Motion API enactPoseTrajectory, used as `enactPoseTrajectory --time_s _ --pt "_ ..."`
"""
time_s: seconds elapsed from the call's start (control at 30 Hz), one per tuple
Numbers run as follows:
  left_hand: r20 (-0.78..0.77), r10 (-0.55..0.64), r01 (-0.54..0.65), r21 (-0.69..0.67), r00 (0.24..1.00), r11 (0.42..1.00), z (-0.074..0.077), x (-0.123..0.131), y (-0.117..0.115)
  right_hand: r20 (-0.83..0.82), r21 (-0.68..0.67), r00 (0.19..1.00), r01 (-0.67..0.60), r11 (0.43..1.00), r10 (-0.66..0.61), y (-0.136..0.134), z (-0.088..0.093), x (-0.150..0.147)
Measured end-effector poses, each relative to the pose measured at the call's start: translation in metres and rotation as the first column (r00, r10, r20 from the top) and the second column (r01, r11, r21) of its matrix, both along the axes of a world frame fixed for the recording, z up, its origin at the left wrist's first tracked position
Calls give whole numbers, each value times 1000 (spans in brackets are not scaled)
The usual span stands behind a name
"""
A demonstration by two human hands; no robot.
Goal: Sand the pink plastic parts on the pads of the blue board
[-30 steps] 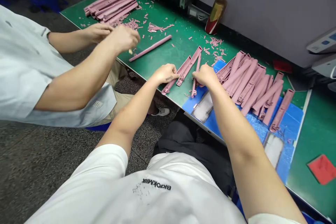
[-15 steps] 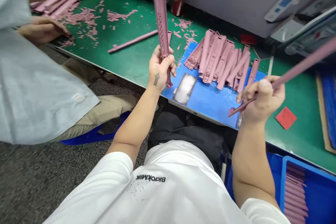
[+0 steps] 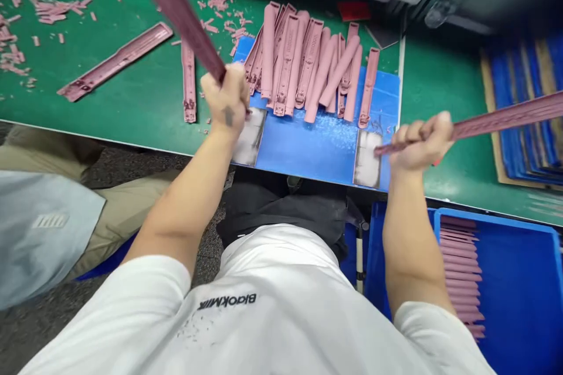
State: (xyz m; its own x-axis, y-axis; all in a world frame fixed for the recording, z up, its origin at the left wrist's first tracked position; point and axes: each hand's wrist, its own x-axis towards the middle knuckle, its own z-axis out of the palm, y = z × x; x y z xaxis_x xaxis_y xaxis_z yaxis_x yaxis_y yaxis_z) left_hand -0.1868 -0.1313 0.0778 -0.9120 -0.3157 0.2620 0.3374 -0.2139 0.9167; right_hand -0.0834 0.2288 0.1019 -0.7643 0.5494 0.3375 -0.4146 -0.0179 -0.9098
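Note:
My left hand (image 3: 225, 102) grips a long pink moulded plastic strip (image 3: 185, 20), which is blurred and slants up to the left. My right hand (image 3: 420, 142) grips a second pink strip (image 3: 505, 123), which runs out past the right edge of the picture, with a short end showing to the left of my fist. Between my hands, a pile of similar pink strips (image 3: 303, 64) lies side by side on a blue mat (image 3: 308, 152). Two more pink strips (image 3: 189, 82) (image 3: 114, 61) lie on the green bench to the left of the mat.
Pink trimmed scraps (image 3: 53, 9) lie on the green bench (image 3: 145, 123). A blue crate (image 3: 497, 228) holding stacked pink strips (image 3: 461, 275) sits below the bench at lower right. Blue sheets on cardboard (image 3: 519, 111) lie at right. A co-worker's pale sleeve (image 3: 44, 228) shows at left.
My view has swung right and down, bringing the crate into sight. Both hands have lifted strips from the mat. The left strip now tilts further left, and the co-worker's hands have left the view.

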Motion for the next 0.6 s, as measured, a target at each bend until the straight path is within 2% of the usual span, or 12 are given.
enactPoseTrajectory --time_s 0.07,0.2,0.33,0.37,0.5,0.6 --pt "24 18 -18 -7 1000 1000 2 0 3 -73 10 996 50 999 -49 0 -2 -10" --pt "41 -35 35 -13 999 999 9 11 -1 -15 -31 1000 -14 999 13 -2 -4 -12" --pt "-31 81 -80 17 996 997 11 7 -3 -21 17 992 122 992 -122 -3 -6 -12" --pt "-31 73 -73 11 997 997 11 6 -3 -31 38 993 116 993 -115 -3 -7 -12" --pt "41 -86 88 -60 995 994 11 4 1 -23 69 1000 -9 998 10 -8 -6 -12" --pt "10 -25 26 -95 1000 995 12 6 5 -114 47 990 84 995 -79 -12 -2 -17"
